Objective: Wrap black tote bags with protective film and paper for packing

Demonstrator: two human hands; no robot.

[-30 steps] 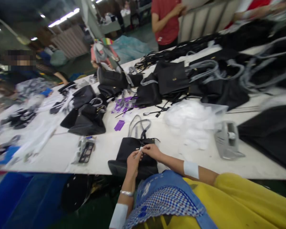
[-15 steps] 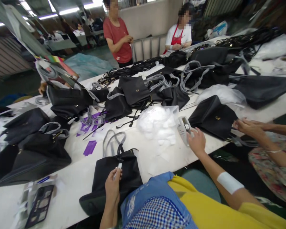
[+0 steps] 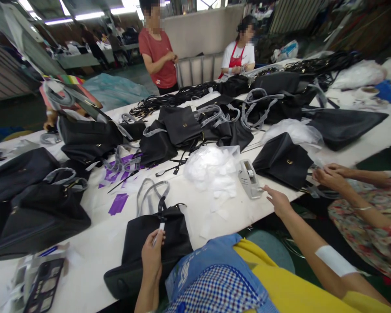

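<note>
A black handbag (image 3: 135, 237) with plastic-wrapped handles (image 3: 153, 191) leans at the table's front edge, against the blue apron. My left hand (image 3: 152, 250) is closed in front of it, gripping the white-wrapped end of a black strap (image 3: 162, 215) that hangs from the bag's top. To the right stands a grey tape dispenser (image 3: 249, 180) with a roll in it. My right hand (image 3: 279, 202) is just beside the dispenser's near end, thumb and forefinger drawn together as if on the tape end; the clear tape itself is hard to make out.
A heap of white sheets (image 3: 211, 167) lies left of the dispenser. Purple pieces (image 3: 118, 204), a phone (image 3: 45, 282) and several black bags (image 3: 182, 124) cover other parts of the table. At right, a co-worker's hands (image 3: 330, 176) touch another black bag (image 3: 282, 161).
My right hand has come off the top of the tape dispenser and moved right, to just past its near end. My left hand keeps its grip on the strap. The view has shifted slightly.
</note>
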